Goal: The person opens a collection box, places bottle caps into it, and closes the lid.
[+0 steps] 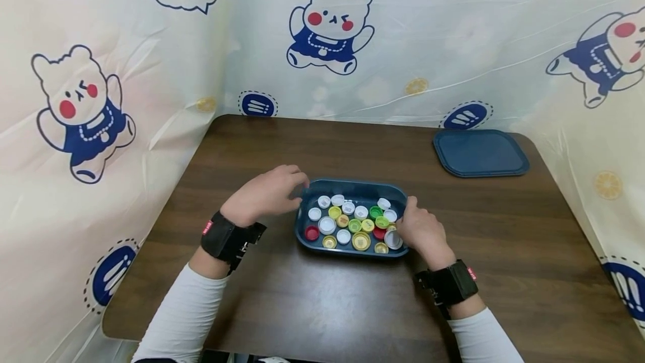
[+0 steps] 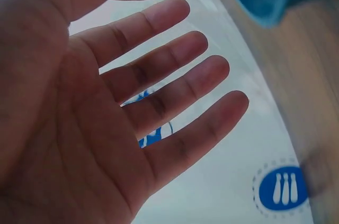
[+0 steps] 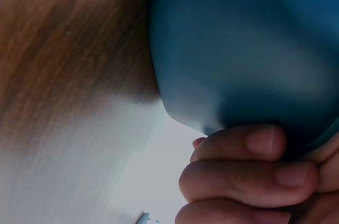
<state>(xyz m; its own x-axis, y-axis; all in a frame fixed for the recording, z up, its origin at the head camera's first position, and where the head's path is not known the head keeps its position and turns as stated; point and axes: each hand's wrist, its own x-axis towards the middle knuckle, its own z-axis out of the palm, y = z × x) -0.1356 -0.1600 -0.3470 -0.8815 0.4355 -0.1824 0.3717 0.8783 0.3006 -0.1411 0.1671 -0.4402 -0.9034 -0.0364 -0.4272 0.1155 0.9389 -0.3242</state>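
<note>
A dark blue tray holds a layer of bottle caps in white, yellow, green and red, some larger than others. At the tray's right end my right hand grips the rim. The right wrist view has its curled fingers against the outside of the blue wall. My left hand hovers just off the tray's left end, empty. Seen from the left wrist, that hand's fingers are spread and nearly straight, with a corner of the tray beyond them.
A flat blue lid or second tray lies at the back right of the brown wooden table. Behind and to both sides hangs a pale curtain printed with cartoon bears. Each wrist wears a black strap with a camera.
</note>
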